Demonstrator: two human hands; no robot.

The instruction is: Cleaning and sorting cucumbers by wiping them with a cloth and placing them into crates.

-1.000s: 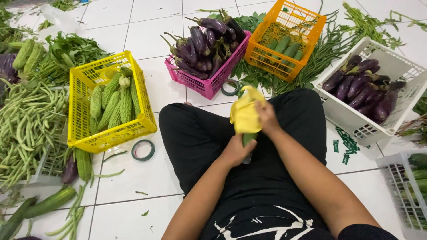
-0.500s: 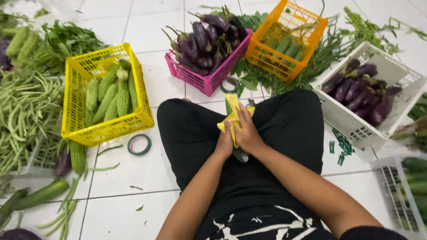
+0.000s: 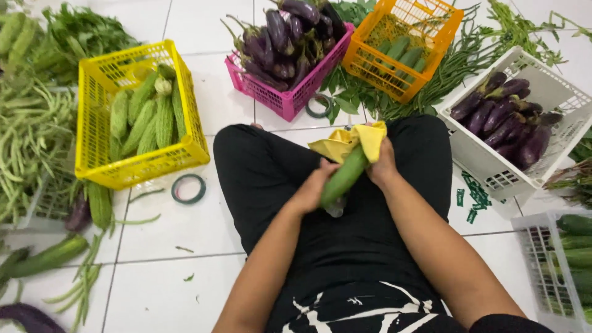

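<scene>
I sit cross-legged on a white tiled floor in black trousers. My left hand (image 3: 316,188) grips the lower end of a green cucumber (image 3: 343,177) over my lap. My right hand (image 3: 383,165) holds a yellow cloth (image 3: 348,141) against the cucumber's upper end. The cucumber lies tilted, its top end under the cloth.
A yellow basket (image 3: 98,161) of ridged green gourds stands at left, a pink basket (image 3: 290,97) of purple eggplants ahead, an orange basket (image 3: 394,77) of cucumbers beyond, a white crate (image 3: 487,166) of eggplants at right. Green beans (image 3: 28,142), leafy greens and tape rolls (image 3: 188,188) lie on the floor.
The hands came down from chest height to the lap. The cucumber, earlier mostly wrapped in the yellow cloth, now shows most of its length, with the cloth bunched at its top.
</scene>
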